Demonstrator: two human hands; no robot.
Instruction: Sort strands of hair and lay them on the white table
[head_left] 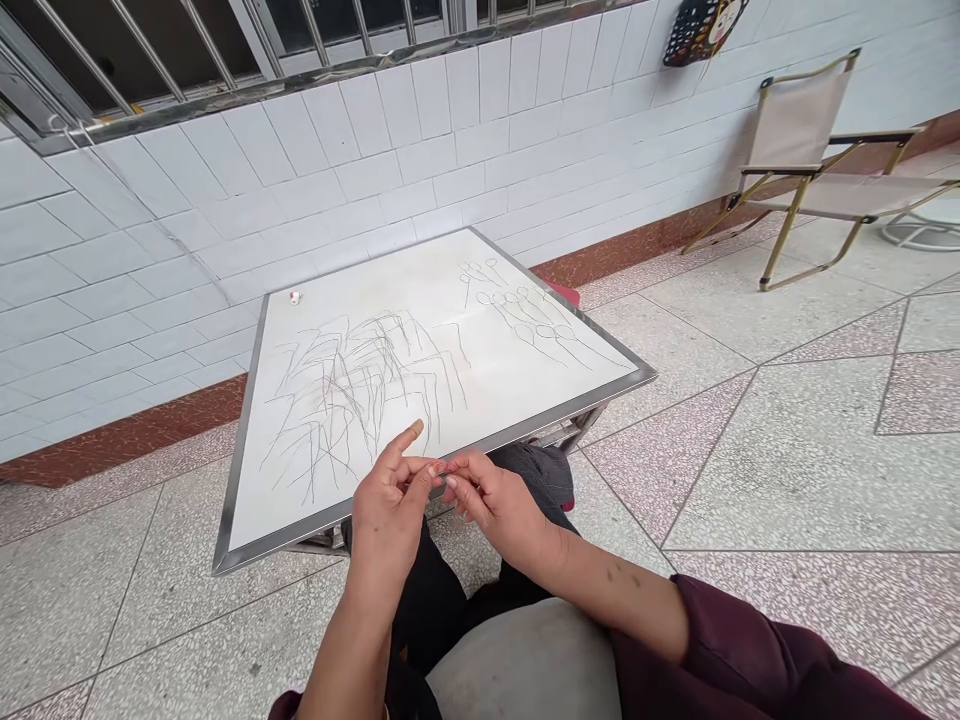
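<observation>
My left hand and my right hand meet at the near edge of a white table with a grey metal rim. Both hands are closed, thumbs and forefingers pinched together around something small that I cannot make out; a bit of dark grey shows just below the fingertips. Many thin bent wires or lines spread over the left and middle of the tabletop. Thin pieces with looped ends lie on the right part. A tiny white and red item is at the far left corner.
A white tiled wall with a barred window stands behind the table. A folding chair is on the terrazzo floor at the right. A dark patterned basket hangs on the wall. My legs are under the near edge.
</observation>
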